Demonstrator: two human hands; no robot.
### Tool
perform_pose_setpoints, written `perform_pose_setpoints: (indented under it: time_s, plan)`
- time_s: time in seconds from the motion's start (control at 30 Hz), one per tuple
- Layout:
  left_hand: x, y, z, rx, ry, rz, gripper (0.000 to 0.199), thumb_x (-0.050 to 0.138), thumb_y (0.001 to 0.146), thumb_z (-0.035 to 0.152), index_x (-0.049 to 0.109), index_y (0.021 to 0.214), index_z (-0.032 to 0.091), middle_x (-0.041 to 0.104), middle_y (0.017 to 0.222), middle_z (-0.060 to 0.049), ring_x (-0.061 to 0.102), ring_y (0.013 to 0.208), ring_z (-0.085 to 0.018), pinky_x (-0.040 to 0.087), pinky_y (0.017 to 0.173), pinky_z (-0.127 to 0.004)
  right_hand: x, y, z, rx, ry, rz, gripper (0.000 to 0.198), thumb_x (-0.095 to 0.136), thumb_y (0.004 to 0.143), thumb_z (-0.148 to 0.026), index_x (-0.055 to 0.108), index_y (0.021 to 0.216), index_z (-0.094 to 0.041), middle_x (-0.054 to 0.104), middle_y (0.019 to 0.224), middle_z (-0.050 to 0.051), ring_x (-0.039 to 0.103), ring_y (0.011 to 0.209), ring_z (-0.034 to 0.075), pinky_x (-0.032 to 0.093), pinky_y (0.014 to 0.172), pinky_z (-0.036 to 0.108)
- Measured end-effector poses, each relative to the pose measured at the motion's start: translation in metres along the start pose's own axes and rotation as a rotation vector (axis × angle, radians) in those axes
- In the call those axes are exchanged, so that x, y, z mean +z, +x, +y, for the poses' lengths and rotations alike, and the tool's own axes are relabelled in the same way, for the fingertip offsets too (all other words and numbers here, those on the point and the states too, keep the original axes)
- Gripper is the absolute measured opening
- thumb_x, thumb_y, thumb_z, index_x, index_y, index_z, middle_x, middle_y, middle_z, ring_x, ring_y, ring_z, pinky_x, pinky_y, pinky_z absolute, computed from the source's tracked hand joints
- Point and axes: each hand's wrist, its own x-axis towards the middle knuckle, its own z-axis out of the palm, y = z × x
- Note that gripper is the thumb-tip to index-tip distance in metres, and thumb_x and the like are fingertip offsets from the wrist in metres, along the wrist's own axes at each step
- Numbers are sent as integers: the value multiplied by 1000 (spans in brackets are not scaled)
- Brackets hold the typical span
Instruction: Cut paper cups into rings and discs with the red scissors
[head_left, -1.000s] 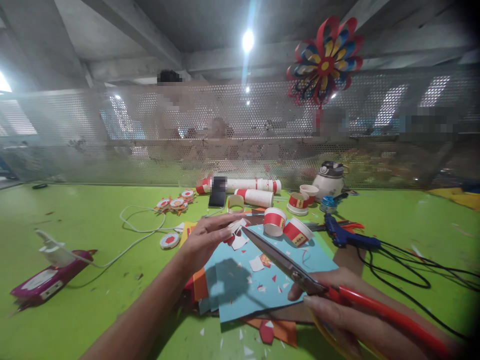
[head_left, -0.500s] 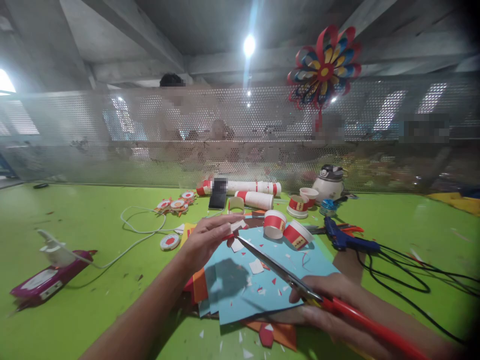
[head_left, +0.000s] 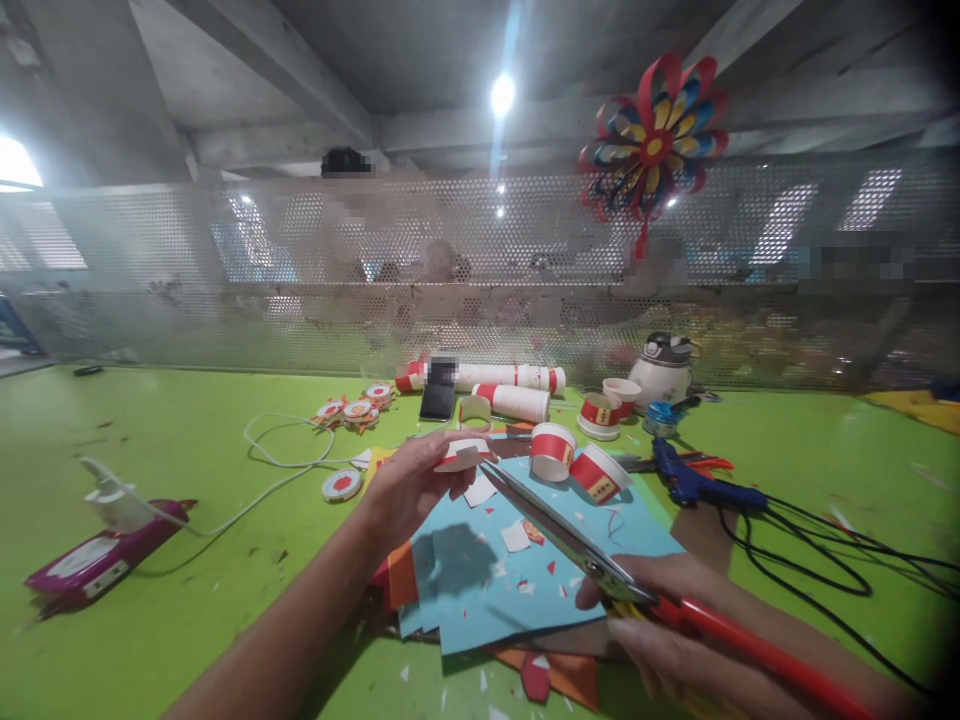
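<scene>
Head view: two bare hands, left hand (head_left: 401,490) and right hand (head_left: 671,605), above layered blue sheets (head_left: 469,610).
Left fingers: pinching one white piece with red edging (head_left: 454,458), raised over the far left part of the sheets.
Right fingers: wrapped round the red handles of the scissors (head_left: 592,565).
Scissors: one pair, held over the sheets; long axis slanting from handles at lower right to tip at upper left, tip pointing at the white piece and just beside it; contact cannot be told.
White piece's axis: roughly level, running left to right.
Cups: two red-and-white cups (head_left: 553,452) on the sheets, one tilted against the other; two more beyond (head_left: 598,412), near a white flask (head_left: 660,378).
Cup stacks: two, lying on their sides (head_left: 514,402).
Discs: four; three clustered with orange trim (head_left: 360,412), one apart (head_left: 342,485).
Single items: phone (head_left: 437,400), blue glue gun (head_left: 697,487), purple power strip (head_left: 112,570).
Surface: bright green (head_left: 165,420), sprinkled with paper scraps.
Room: perforated screen (head_left: 270,250), grey beamed ceiling (head_left: 465,60), bright lamp (head_left: 502,95), one looped flower ornament (head_left: 655,147).
</scene>
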Motion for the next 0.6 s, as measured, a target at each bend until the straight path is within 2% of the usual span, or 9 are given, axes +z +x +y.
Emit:
perform_pose_setpoints:
  time_s: [0.07,0.23,0.33,0.43,0.5,0.6]
  plan:
    - [2,-1,1,-41,-34,35,40,61,78,43,73,95,9,66,76,-11,53,65,-14,37,57,-26,-2,-2,6,28,6,-24,42,55,86,-53,64,119,-29,68,109,6,67,78,19,56,69,29]
    - [6,-2,2,-145,-120,79,39,67,73,44,72,86,8,65,70,-8,51,58,-11,34,53,-23,-12,2,5,-13,-28,-180,38,50,91,-50,70,107,-22,70,85,6,64,81,20,55,73,29]
    - [5,-2,0,-190,-133,75,36,67,73,43,70,82,9,67,71,-9,52,56,-11,34,52,-22,-15,5,3,10,-16,-184,38,48,92,-51,72,99,-21,68,81,6,63,84,20,54,73,29]
    - [5,-1,-3,-194,-124,28,37,65,74,46,68,81,9,67,69,-9,51,54,-11,33,50,-23,-15,7,4,-6,-12,-206,35,48,93,-49,72,100,-24,68,86,6,61,90,22,54,78,31]
    - [4,-2,-3,-196,-116,1,39,65,74,48,68,81,10,66,68,-8,51,53,-11,32,49,-23,-15,7,7,-15,-19,-233,32,50,92,-47,71,102,-26,68,89,6,62,89,21,54,78,32]
    - [4,-3,-3,-222,-104,4,40,64,75,49,67,82,10,65,67,-8,51,54,-11,32,49,-22,-13,6,15,-12,41,-216,29,53,91,-45,73,96,-24,67,81,4,62,84,21,54,73,30]
